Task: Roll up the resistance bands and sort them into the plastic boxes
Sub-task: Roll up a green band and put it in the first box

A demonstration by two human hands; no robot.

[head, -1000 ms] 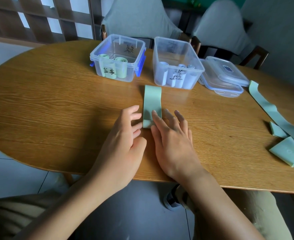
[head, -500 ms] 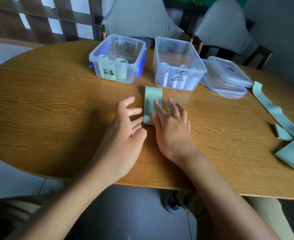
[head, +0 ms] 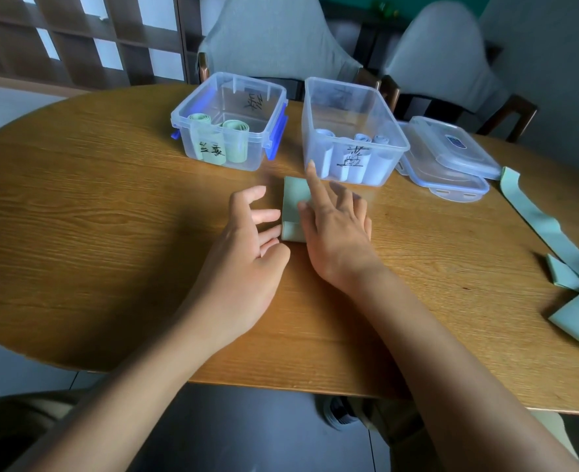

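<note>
1. Now the right hand (head: 335, 229) is lifting its fingers (head: 315, 185), spread and straight, off the green band (head: 294, 202); the left hand (head: 250, 240) is hovering beside it, fingers loose, gripping nothing.
2. Compared with a second ago, the flat length is getting shorter, so rolling is advancing towards the two boxes (head: 230, 131).
3. The right palm is hiding most of the roll on the table (head: 94, 199); its tightness is unclear.
</note>
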